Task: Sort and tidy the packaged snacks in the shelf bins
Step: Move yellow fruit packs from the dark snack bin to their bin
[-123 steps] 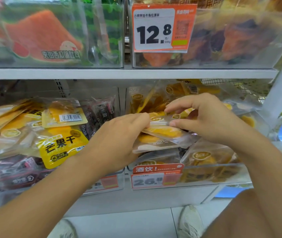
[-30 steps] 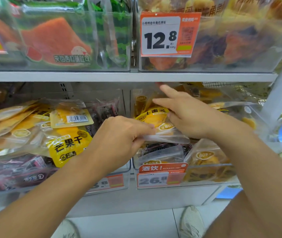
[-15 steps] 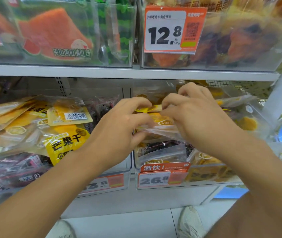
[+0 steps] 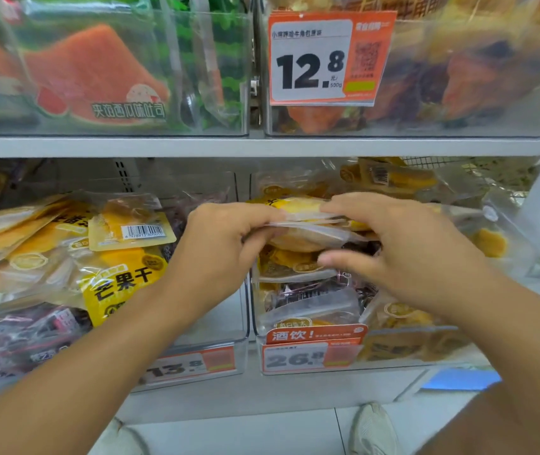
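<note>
Since a moment ago the small stack of yellow packets (image 4: 308,224) has come level between both hands, gathered for neat placing in the lower right bin (image 4: 426,353). The left hand (image 4: 216,254), at nine o'clock of the stack, pinches its edge; the right hand (image 4: 403,247), at three o'clock, curls over its top, lower fingers blurred.

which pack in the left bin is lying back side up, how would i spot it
Find the lower shelf's left bin, beside the left hand. On top of its heap lies a small yellow pack. It alone shows a white barcode; its neighbours show printed fronts.
</note>
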